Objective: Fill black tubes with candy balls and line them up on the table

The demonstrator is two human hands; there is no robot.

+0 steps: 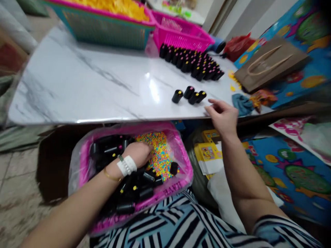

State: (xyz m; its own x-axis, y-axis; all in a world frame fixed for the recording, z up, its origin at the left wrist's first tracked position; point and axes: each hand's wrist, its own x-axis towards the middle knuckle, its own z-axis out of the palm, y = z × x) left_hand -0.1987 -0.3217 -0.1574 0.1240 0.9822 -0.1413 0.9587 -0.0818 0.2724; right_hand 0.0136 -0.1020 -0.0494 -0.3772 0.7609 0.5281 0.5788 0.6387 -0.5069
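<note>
My left hand (pixel 139 153) reaches down into a pink plastic basket (pixel 186 162), at the border between black cylinders and small multicoloured beads (pixel 161 151). Its fingertips are hidden among them, so whether they grip anything does not show. My right hand (pixel 223 115) hovers at the table's front edge, thumb and index finger apart, nothing visible between them. Just left of its fingertips a small group of black cylinders (pixel 177 96) stands on the tabletop, each with a yellow or pink dot on top. More black cylinders (pixel 125 207) lie jumbled in the basket.
Farther back on the marble-patterned table (pixel 103 89) stand closely packed black cylinders (pixel 191 62). Behind are a teal basket (pixel 108 34) of yellow pieces and a pink basket (pixel 181 34). A brown paper bag (pixel 271 63) leans at right. Yellow boxes (pixel 207 153) sit below the table.
</note>
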